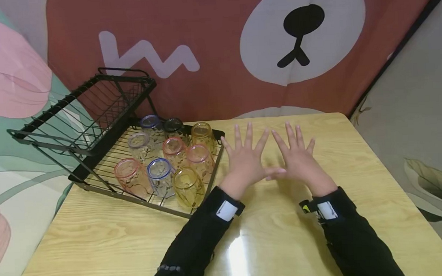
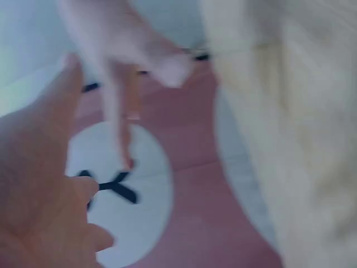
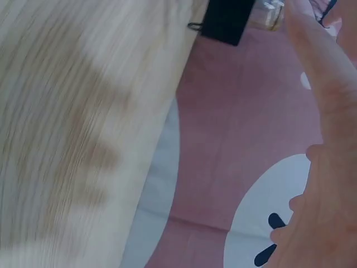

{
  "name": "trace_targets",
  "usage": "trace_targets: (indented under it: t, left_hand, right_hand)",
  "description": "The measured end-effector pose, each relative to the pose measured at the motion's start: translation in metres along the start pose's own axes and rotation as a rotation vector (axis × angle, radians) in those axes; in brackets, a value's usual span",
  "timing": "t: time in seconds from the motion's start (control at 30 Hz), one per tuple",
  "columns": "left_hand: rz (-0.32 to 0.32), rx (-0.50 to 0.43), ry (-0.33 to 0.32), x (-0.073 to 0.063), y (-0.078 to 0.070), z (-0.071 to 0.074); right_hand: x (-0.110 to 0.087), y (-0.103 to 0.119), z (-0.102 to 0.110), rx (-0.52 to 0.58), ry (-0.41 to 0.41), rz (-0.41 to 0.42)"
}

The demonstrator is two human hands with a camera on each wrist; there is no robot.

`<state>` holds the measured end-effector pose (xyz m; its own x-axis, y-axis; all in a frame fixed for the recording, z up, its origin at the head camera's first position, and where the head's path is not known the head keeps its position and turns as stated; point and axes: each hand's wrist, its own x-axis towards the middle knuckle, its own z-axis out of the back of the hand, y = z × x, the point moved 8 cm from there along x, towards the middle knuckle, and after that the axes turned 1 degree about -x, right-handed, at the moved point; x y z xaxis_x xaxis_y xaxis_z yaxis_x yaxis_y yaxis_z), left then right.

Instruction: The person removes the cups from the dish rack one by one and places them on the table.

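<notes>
Hovering over the table (image 1: 100, 243), left hand (image 1: 245, 161) and right hand (image 1: 300, 161) are spread wide, gripping nothing. Nine glasses (image 1: 174, 151) sit in the rack (image 1: 125, 113) at left, so I'd guess it's either finished or not started, tbh.

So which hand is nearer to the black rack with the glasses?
The left hand: it is just to the right of the rack, while the right hand is farther right, with the left hand between it and the rack.

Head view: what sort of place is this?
Likely an indoor tabletop recording corner, judging by the wood-grain table, black wire rack with tinted glasses, and cartoon-print backdrop.
</notes>
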<state>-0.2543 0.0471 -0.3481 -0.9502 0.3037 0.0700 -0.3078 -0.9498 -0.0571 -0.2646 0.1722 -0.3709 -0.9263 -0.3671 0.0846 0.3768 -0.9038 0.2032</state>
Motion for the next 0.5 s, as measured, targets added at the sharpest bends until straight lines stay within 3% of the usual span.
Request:
trace_targets:
  t: [0.13,0.23,0.37,0.5]
  left_hand:
    - [-0.013,-0.078,0.024,-0.019,0.012,0.027]
    - [0.008,-0.14,0.025,-0.039,0.029,0.044]
    - [0.073,-0.198,0.007,-0.069,0.065,0.054]
    - [0.186,-0.168,0.001,-0.093,0.106,0.052]
  right_hand:
    - [0.0,0.008,0.002,0.082,0.011,0.024]
    - [-0.005,0.014,0.001,0.143,-0.004,0.061]
    - [-0.018,0.023,-0.004,0.232,-0.054,0.155]
    - [-0.025,0.032,-0.012,0.47,-0.036,0.244]
